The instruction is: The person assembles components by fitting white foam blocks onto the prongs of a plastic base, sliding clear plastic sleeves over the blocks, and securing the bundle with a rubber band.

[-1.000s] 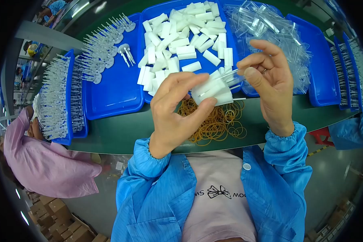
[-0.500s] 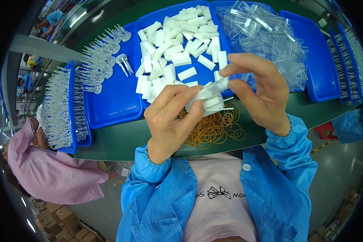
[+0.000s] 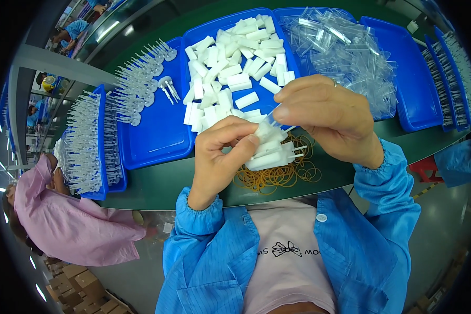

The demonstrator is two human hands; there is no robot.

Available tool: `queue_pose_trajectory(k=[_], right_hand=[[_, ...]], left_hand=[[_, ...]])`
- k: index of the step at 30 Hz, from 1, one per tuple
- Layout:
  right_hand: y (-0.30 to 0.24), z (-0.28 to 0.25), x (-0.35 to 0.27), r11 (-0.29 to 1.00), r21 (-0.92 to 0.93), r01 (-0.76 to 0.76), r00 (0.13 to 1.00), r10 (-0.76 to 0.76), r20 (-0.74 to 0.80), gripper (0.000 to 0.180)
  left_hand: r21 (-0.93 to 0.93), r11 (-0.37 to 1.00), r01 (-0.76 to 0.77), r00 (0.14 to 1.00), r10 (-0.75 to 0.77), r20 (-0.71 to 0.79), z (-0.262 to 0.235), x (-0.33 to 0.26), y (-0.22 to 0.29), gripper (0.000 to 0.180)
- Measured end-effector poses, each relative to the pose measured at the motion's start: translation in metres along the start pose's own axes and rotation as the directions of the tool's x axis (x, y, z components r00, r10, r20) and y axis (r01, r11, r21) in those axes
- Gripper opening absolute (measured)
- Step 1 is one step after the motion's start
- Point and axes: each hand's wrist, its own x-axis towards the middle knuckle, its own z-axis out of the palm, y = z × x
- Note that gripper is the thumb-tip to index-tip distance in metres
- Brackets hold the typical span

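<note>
Several small white plastic pieces, probably light, stiff and slick, sit stacked above the desk; left hand pinches their sides, right hand nips one end.

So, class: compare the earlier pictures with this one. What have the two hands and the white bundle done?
Both hands came closer together over the loose orange rubber bands. The left hand keeps its grip on the bundle of small white plastic pieces; the right hand now pinches its top. The blue plastic trays stayed put.
</note>
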Motion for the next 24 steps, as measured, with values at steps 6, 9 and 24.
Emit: queue_pose_trajectory(k=[6, 9, 24], right_hand=[[-0.003, 0.001, -0.009, 0.905, 0.314, -0.286, 0.958, 0.280, 0.065, 0.039], [-0.010, 0.004, -0.006, 0.730, 0.456, -0.508, 0.841, 0.536, 0.078, 0.046], [-0.010, 0.002, -0.011, 0.724, 0.304, -0.620, 0.746, 0.664, -0.059, 0.017]], left_hand=[[-0.014, 0.999, 0.029, 0.999, -0.029, 0.030, -0.004, -0.003, 0.004, 0.017], [0.131, 0.989, -0.065, 0.997, 0.071, -0.040, 0.000, -0.004, 0.006, 0.019], [0.093, 0.978, -0.188, 0.976, 0.197, -0.098, 0.002, -0.007, -0.007, 0.049]])
